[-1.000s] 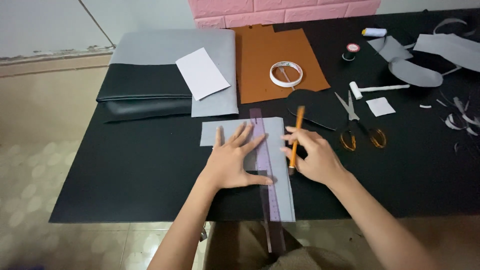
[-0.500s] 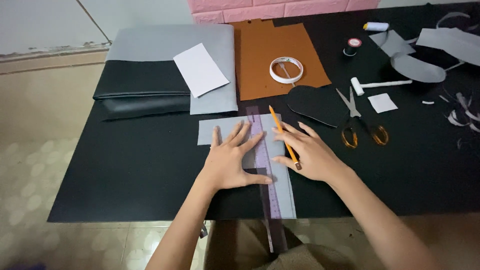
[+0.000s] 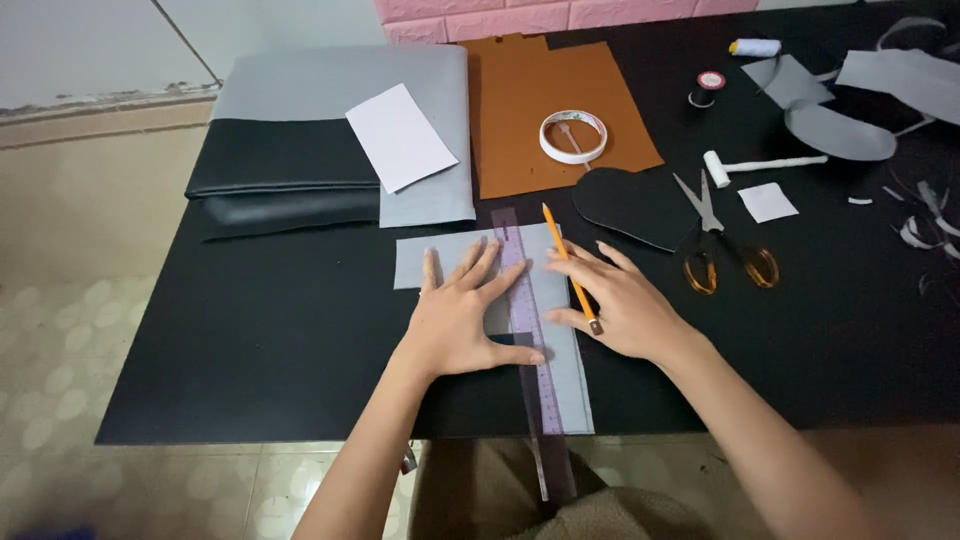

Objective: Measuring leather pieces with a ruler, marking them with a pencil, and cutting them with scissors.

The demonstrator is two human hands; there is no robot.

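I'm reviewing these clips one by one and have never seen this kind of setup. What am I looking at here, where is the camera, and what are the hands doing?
There is no machine here: a person works with two bare hands, and the single picture comes from a camera worn on their head, looking down at a black table. The left hand lies flat, pressing a clear purple ruler onto a grey sheet. The right hand rests on the sheet beside the ruler, with an orange pencil in its grip, lying slanted across the fingers. Farther back lie folded grey and black material, a white card, a brown sheet with a roll of tape, scissors and grey offcuts.
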